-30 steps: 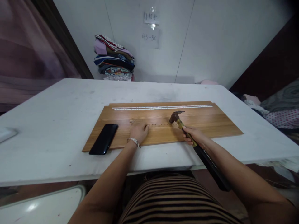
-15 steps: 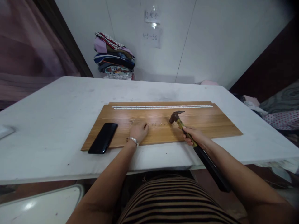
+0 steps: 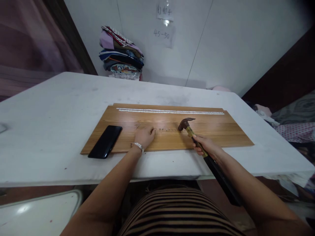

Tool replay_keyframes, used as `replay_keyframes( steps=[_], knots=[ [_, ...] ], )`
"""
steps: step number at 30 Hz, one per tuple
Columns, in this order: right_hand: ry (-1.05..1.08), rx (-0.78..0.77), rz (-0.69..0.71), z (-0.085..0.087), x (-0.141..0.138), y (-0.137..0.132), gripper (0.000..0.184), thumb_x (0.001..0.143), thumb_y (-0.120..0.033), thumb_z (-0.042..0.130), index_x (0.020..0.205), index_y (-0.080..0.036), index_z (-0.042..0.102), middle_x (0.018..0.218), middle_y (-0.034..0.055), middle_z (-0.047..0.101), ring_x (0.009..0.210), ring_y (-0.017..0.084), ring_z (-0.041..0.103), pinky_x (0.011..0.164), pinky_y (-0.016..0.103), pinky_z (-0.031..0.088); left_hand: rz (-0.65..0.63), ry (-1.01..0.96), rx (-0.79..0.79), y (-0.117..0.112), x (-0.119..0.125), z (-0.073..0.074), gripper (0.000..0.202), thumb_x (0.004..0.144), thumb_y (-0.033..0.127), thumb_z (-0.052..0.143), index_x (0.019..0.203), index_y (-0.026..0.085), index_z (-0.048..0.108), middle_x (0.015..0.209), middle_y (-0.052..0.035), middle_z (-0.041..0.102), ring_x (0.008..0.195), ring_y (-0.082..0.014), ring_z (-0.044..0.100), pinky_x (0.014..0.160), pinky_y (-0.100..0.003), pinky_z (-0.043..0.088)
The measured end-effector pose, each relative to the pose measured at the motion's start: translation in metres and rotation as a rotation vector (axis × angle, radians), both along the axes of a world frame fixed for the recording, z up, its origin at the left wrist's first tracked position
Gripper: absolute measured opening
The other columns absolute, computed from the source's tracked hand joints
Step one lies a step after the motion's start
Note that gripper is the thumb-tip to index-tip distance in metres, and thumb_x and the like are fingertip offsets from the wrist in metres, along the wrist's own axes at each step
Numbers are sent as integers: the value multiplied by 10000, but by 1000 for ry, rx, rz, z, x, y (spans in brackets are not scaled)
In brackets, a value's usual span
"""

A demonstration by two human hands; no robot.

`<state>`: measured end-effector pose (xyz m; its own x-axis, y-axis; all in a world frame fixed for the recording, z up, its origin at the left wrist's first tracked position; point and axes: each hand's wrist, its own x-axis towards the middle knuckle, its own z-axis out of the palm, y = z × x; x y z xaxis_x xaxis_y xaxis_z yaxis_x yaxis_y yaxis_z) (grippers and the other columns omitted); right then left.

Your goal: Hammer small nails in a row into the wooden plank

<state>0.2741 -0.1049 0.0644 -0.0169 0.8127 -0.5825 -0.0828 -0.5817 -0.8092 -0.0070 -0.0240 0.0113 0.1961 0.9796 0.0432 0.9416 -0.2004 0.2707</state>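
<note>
A hammer (image 3: 190, 131) with a rusty claw head and a yellow and black handle is gripped in my right hand (image 3: 205, 144). Its head is over the right part of a wooden board (image 3: 231, 131), near a row of small nails (image 3: 166, 129). At the left end of that row, my left hand (image 3: 145, 136) rests low on the board, thumb and finger pinched on what looks like a nail, mostly hidden by the fingertips. Several loose nails (image 3: 137, 125) lie on the board just behind my left hand.
A black phone (image 3: 105, 141) lies across the board's left front edge. Two white measuring strips (image 3: 169, 111) run along its back. The board is on a white-covered table (image 3: 49, 131). Folded cloths (image 3: 121, 55) are stacked against the wall, and a white stool (image 3: 41, 213) stands below left.
The view has shifted slightly, moving the board and phone a little up and left in the picture. Both hands keep nearly the same positions, with the hammer still over the board.
</note>
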Motion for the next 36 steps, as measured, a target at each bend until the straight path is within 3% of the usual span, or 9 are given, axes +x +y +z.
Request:
replay_keyframes(
  steps=[8, 17, 28, 36],
  knots=[
    [35, 26, -8, 5, 3, -1, 362, 797, -444, 740, 998, -222, 538, 606, -64, 499, 400, 55, 343, 367, 172, 240, 5, -14, 3, 0, 0, 0, 369, 988, 381, 400, 896, 206, 712, 946, -88, 761, 917, -230, 678, 768, -315, 431],
    [11, 11, 5, -2, 1, 0, 320, 823, -431, 717, 979, -217, 538, 610, -56, 514, 401, 51, 351, 370, 157, 248, 14, -60, 14, 1, -1, -3, 368, 983, 390, 413, 883, 206, 716, 941, -94, 763, 908, -240, 680, 783, -326, 433],
    [24, 36, 23, 1, 2, 3, 344, 824, -441, 715, 1025, -220, 544, 606, -65, 497, 390, 51, 339, 353, 163, 238, 12, -46, 20, 3, -2, -7, 388, 985, 398, 399, 884, 203, 719, 956, -106, 765, 920, -250, 685, 784, -337, 440],
    [12, 25, 29, -5, 3, 4, 317, 822, -440, 715, 940, -220, 519, 615, -58, 510, 396, 46, 345, 361, 157, 242, 0, -81, 49, 4, -2, -8, 374, 971, 390, 415, 858, 212, 724, 936, -101, 761, 946, -242, 666, 870, -343, 444]
  ],
)
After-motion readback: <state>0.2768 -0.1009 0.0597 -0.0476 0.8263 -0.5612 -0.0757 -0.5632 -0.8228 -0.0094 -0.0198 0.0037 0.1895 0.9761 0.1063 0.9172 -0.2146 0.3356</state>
